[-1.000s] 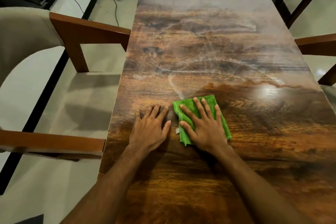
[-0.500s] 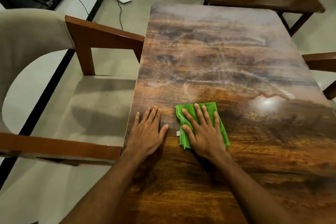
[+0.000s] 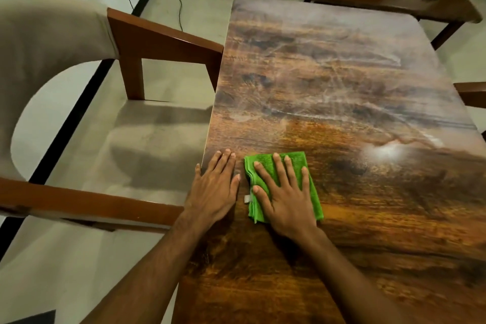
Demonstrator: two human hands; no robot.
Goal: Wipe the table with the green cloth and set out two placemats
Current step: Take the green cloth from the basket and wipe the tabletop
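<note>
- While R hand (image 3: 286, 200) lies flat, fingers spread, pressing the cloth (image 3: 298, 159) onto the table (image 3: 342, 73), L hand (image 3: 214, 189) rests open on bare wood just beside it, at the left edge; hands near, not touching.
- Cloth: folded terry, soft, light, prob. slides easily on the glossy top; palm pressure suits wiping, pinch a corner to lift.
- Room: far half hazy w/ streaks, open for long strokes; chair (image 3: 163, 39) arms sit close to the left edge, so watch overshoot there. No placemats in view.
</note>
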